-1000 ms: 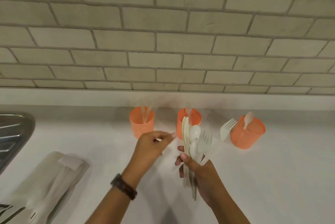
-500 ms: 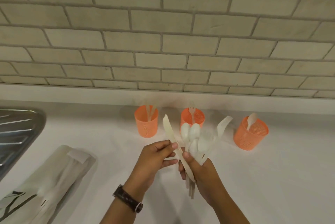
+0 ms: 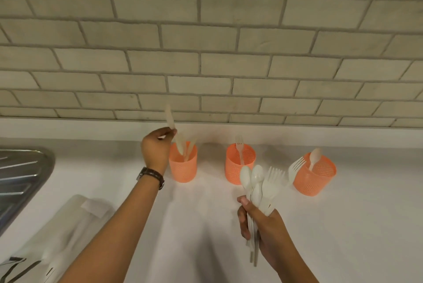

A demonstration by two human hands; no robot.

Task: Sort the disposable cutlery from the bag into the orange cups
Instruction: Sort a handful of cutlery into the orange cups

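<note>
Sorting looks partly done in the head view, the only one given: three orange cups stand in a row near the back edge of the countertop (image 3: 343,237), and each already has a kind of its own. The left cup (image 3: 183,168) holds a couple of knives, the middle cup (image 3: 240,168) a single fork, and the right cup (image 3: 314,179) a single spoon. The left hand (image 3: 155,150) pinches one pale knife (image 3: 169,119) between thumb and fingertips, blade up, just above and behind the left cup's rim, so this piece seems about to join the other knives but is not yet inside. The right hand (image 3: 263,225), well apart toward the front, is clamped round the handles of a bundle (image 3: 261,184) of spoons and forks, their heads fanned upward and one fork head spreading toward the right cup. That bundle is the visible remainder: by my count at least two spoons and two forks wait to be placed, though the handles overlap too much for a sure number. The bag (image 3: 57,232) lies flat near the front left corner beside the sink (image 3: 20,179); whether anything is left inside it cannot be told.
</note>
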